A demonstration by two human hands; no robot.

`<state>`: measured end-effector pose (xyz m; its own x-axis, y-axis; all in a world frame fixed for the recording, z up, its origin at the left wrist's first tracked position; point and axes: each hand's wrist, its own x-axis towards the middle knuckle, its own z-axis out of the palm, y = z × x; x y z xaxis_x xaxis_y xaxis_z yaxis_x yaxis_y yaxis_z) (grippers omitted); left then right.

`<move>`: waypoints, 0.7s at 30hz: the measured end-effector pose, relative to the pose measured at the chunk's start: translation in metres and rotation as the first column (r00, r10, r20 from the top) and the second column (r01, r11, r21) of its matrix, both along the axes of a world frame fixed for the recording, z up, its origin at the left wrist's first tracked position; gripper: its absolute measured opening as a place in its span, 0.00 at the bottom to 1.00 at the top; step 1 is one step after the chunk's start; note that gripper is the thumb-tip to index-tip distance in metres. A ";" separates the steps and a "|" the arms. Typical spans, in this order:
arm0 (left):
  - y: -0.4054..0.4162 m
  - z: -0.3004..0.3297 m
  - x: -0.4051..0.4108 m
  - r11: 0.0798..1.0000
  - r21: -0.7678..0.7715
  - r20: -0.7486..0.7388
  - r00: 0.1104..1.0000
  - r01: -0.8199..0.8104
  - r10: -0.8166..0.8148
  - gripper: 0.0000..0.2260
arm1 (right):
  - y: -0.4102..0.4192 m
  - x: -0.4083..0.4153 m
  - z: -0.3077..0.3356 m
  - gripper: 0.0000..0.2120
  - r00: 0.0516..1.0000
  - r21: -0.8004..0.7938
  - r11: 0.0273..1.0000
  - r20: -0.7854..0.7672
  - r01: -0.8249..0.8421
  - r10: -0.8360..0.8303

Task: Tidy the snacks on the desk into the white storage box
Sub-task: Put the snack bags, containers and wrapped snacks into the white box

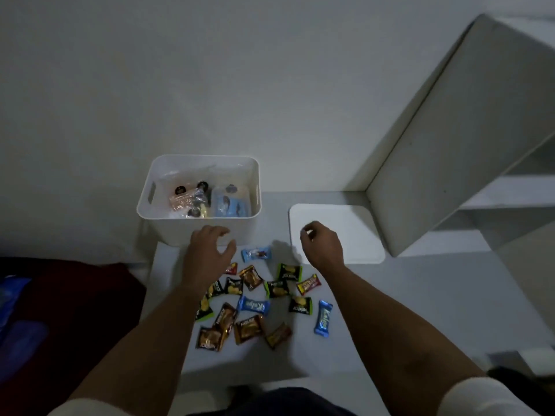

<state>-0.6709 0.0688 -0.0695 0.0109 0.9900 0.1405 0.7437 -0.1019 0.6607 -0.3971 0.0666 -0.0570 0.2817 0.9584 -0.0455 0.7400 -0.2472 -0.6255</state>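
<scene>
— Hands first: what are they doing?
— Left hand [210, 250] hovers with fingers spread and holds nothing. Right hand [319, 244] has its fingers curled; whether it pinches something, I cannot tell.
— Where are the snacks?
— Wrapped snacks [255, 304] lie scattered on the table [420, 295], mostly between and below both hands. A light blue one [256, 253] sits just right of the left hand.
— And the white storage box [198, 229]?
— Just beyond the left hand, open, with packets inside. Its lid [339, 217] lies flat under the right hand.
</scene>
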 end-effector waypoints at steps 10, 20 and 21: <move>-0.152 -0.160 -0.046 0.886 -0.462 -0.425 0.867 0.040 -0.260 0.67 | -0.156 0.071 -0.127 0.70 0.979 -0.434 0.877 -0.109 -0.203 0.173; -0.146 -0.175 -0.012 0.953 -0.286 -0.447 0.865 0.103 -0.228 0.64 | -0.144 0.024 -0.173 0.70 0.790 -0.301 0.789 0.152 -0.535 0.594; -0.141 -0.175 -0.014 0.960 -0.259 -0.457 0.862 0.108 -0.221 0.64 | -0.141 0.016 -0.175 0.70 0.767 -0.289 0.787 0.207 -0.545 0.607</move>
<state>-0.6848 -0.0725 -0.2442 0.1864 0.9721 -0.1423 0.9573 -0.1471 0.2487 -0.3813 -0.0741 -0.2322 -0.2909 0.9204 -0.2613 0.9142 0.1869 -0.3595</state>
